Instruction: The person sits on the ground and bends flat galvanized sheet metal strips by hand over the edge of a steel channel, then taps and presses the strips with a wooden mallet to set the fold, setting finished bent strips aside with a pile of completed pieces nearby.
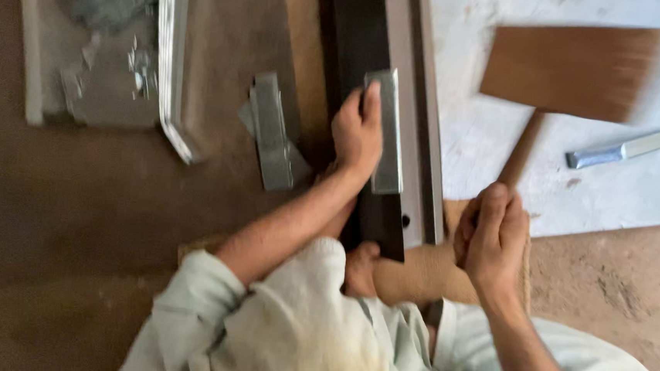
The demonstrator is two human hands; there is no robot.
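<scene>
Centrally, metal bracket: a short grey metal piece (pixel 389 131) lies lengthwise on top of the dark panel, near the middle of the view.
Left hand: the left hand (pixel 357 133) presses down on the bracket's left edge, fingers curled over its upper end, palm on the dark panel; it pins the piece rather than closing round it.
Dark panel: a long dark brown board (pixel 356 40) runs from the top of the view down toward the person's lap, with a pale grey rail (pixel 417 99) just beside it on the right.
Right hand: the right hand (pixel 490 239) is clenched tight round the handle of a wooden mallet (pixel 578 67).
Mallet: its broad brown head is blurred and sits above the white sheet (pixel 639 192), well right of the bracket.
Near things: a second grey metal piece (pixel 623 148) lies on the white sheet; more metal strips (pixel 272 131) lie left of the panel on the brown floor (pixel 73 206).
Far left: a pale tray with small metal parts (pixel 100 45).
</scene>
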